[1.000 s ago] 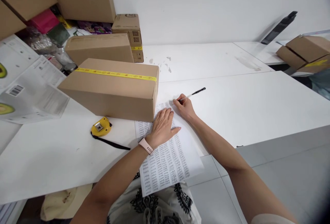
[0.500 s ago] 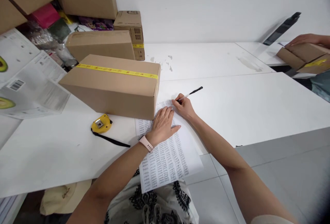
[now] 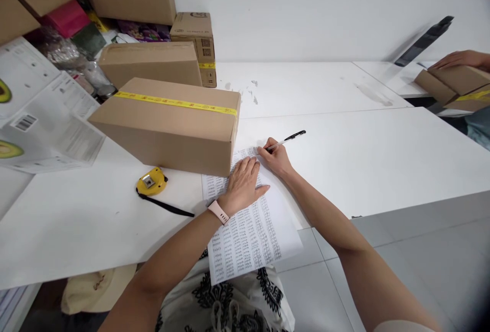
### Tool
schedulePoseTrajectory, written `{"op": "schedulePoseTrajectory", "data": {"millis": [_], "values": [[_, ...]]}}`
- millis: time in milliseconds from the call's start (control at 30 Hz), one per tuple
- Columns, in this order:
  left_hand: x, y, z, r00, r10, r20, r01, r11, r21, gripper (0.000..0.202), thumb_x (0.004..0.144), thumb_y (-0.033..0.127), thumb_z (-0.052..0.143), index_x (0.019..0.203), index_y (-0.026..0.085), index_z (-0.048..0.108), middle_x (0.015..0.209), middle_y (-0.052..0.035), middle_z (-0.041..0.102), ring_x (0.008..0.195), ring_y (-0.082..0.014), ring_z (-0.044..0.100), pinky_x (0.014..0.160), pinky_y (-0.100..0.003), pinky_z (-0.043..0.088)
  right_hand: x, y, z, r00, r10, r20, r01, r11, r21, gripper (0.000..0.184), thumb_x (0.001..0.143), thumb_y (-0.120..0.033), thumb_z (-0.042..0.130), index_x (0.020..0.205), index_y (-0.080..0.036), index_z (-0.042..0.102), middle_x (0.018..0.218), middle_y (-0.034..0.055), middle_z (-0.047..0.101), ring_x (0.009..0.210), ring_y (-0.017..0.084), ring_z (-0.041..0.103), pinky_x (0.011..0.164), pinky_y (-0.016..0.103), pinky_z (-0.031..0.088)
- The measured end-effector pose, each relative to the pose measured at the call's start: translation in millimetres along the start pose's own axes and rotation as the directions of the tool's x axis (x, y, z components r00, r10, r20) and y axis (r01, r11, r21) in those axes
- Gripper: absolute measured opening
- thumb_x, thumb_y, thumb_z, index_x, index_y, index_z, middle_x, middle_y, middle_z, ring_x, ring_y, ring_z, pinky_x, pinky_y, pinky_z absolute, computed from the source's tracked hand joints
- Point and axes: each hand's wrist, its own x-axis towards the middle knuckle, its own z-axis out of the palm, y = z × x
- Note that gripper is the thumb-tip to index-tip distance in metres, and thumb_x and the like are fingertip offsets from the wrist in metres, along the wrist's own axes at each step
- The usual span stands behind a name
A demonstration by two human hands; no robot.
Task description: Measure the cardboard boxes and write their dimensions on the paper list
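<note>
A sheet of paper (image 3: 245, 243) covered in columns of handwriting lies partly on the table, its lower end past the table's edge. My left hand (image 3: 244, 184) rests flat on it, fingers stretched and thumb out to the right. In my right hand (image 3: 277, 157) is a pen (image 3: 293, 136) with a clear barrel and black end, its tip hidden at the sheet's upper right edge. Just left of my hands a taped cardboard box (image 3: 187, 143) covers part of the sheet. A yellow tape measure (image 3: 152, 181) with a black strap lies beyond my left wrist.
More cardboard boxes (image 3: 149, 61) and wrapped goods are piled at the back left, beside a white avocado-print carton (image 3: 42, 112). At the far right, another person's hand (image 3: 461, 59) rests on an opened box (image 3: 451, 84). The white table (image 3: 367, 158) ends above a tiled floor.
My right hand and the pen have shifted very slightly along the sheet's top. My left hand stays flat on the paper, and the view has moved a little.
</note>
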Motion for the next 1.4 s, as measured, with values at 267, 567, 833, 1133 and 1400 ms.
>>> {"op": "schedulePoseTrajectory", "data": {"millis": [267, 567, 833, 1133, 1400], "values": [[0.5, -0.6, 1.1, 1.000, 0.000, 0.006, 0.000, 1.000, -0.002, 0.070, 0.097, 0.053, 0.053, 0.147, 0.005, 0.043, 0.157, -0.0229, 0.044, 0.151, -0.0371, 0.032, 0.126, -0.050, 0.023, -0.5, -3.5, 0.1, 1.000, -0.004, 0.001, 0.004, 1.000, -0.021, 0.027, 0.077, -0.037, 0.062, 0.063, -0.024, 0.042, 0.058, -0.0047, 0.041, 0.058, 0.013, 0.036, 0.056, 0.029, 0.032], [0.6, -0.3, 1.5, 1.000, 0.000, -0.011, 0.000, 1.000, 0.022, 0.068, 0.098, 0.054, 0.053, 0.146, 0.007, 0.045, 0.156, -0.0216, 0.046, 0.151, -0.0361, 0.034, 0.125, -0.050, 0.026, 0.2, -2.2, 1.5, 1.000, -0.026, -0.011, 0.025, 0.999, -0.020, 0.025, 0.075, -0.034, 0.061, 0.062, -0.023, 0.042, 0.057, -0.0057, 0.039, 0.058, 0.012, 0.034, 0.056, 0.028, 0.029], [0.7, 0.9, -0.3, 1.000, -0.012, 0.005, 0.012, 0.999, 0.030, 0.070, 0.097, 0.054, 0.055, 0.146, 0.004, 0.045, 0.157, -0.0221, 0.046, 0.151, -0.0357, 0.033, 0.126, -0.049, 0.025, 0.1, -1.6, 1.2, 1.000, -0.027, -0.003, 0.027, 1.000, -0.002, 0.022, 0.072, -0.029, 0.060, 0.062, -0.023, 0.042, 0.057, -0.0060, 0.039, 0.058, 0.011, 0.034, 0.055, 0.028, 0.027], [1.0, 0.7, -0.6, 1.000, -0.003, 0.006, 0.003, 0.999, 0.033, 0.071, 0.098, 0.054, 0.054, 0.147, 0.004, 0.044, 0.158, -0.0225, 0.044, 0.151, -0.0359, 0.033, 0.126, -0.049, 0.024, 0.1, -4.5, 0.6, 0.999, 0.002, -0.033, -0.002, 1.000, 0.001, 0.024, 0.073, -0.030, 0.061, 0.062, -0.023, 0.041, 0.056, -0.0059, 0.040, 0.057, 0.011, 0.035, 0.055, 0.028, 0.028], [0.6, 2.1, -1.7, 1.000, -0.014, 0.016, 0.014, 1.000, 0.028, 0.072, 0.098, 0.054, 0.055, 0.147, 0.003, 0.044, 0.158, -0.0227, 0.044, 0.152, -0.0357, 0.032, 0.126, -0.049, 0.023, 1.0, -1.7, 1.4, 1.000, -0.009, -0.030, 0.009, 1.000, 0.007, 0.024, 0.073, -0.031, 0.061, 0.062, -0.024, 0.041, 0.056, -0.0060, 0.040, 0.057, 0.011, 0.035, 0.055, 0.028, 0.028]]}}
